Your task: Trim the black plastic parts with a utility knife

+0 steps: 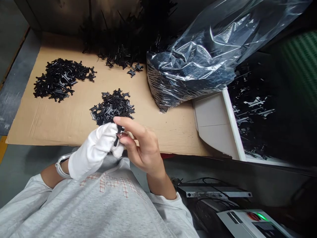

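Observation:
My left hand [96, 145] wears a white glove and is closed around a small black plastic part [118, 135] in front of my chest. On the part's other side is my bare right hand [141, 142], with its forefinger and thumb pinching it. The glove hides some of the part. Just beyond my hands lies a small pile of black plastic parts [112, 106] on a cardboard sheet [148, 127]. A larger pile of similar parts [60, 79] sits farther left on the same sheet.
A clear plastic bag [190, 69] full of black parts stands at the back right, beside a white box [231, 122] holding more. Another dark heap [121, 54] lies at the back. Below right is a control box [247, 221] with a green light.

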`<state>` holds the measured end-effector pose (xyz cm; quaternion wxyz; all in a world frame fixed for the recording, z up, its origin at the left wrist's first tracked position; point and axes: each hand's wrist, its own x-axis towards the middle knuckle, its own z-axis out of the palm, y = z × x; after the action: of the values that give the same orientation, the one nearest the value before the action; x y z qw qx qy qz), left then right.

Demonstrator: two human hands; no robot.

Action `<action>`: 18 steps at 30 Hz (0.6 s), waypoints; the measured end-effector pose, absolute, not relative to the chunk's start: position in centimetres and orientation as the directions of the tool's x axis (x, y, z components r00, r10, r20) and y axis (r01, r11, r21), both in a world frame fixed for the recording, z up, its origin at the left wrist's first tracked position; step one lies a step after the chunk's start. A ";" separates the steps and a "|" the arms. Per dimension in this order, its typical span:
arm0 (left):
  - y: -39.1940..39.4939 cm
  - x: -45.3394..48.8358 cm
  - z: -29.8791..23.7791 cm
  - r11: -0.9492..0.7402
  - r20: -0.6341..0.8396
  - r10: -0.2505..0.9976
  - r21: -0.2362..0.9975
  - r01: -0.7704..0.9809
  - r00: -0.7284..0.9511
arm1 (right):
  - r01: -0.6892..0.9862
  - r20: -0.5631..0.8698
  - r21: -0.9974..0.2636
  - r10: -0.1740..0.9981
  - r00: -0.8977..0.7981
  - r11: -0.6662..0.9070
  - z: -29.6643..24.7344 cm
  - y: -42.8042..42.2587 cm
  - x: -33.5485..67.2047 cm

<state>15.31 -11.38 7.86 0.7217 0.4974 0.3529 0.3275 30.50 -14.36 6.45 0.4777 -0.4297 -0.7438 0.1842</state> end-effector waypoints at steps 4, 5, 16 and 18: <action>-11.5 15.4 7.5 0.315 -0.170 0.808 0.934 -0.170 0.564 | 0.393 0.517 -0.755 0.845 -0.137 0.526 6.3 -14.6 30.8; -11.5 15.4 7.5 0.309 -0.174 0.811 0.938 -0.157 0.559 | 0.376 0.506 -0.771 0.853 -0.129 0.514 6.3 -14.5 30.8; -11.1 15.4 8.3 0.449 -0.224 0.720 0.872 -0.194 0.657 | 0.156 0.382 -0.914 0.924 0.015 0.375 6.9 -12.8 30.9; -11.0 15.4 8.5 0.521 -0.235 0.696 0.816 -0.252 0.678 | 0.102 0.324 -0.941 0.946 -0.009 0.323 6.8 -12.6 31.1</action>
<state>15.39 -11.00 8.53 0.8257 0.3966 0.2803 0.2870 31.10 -12.62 6.76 0.5510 -0.4381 -0.5982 0.3830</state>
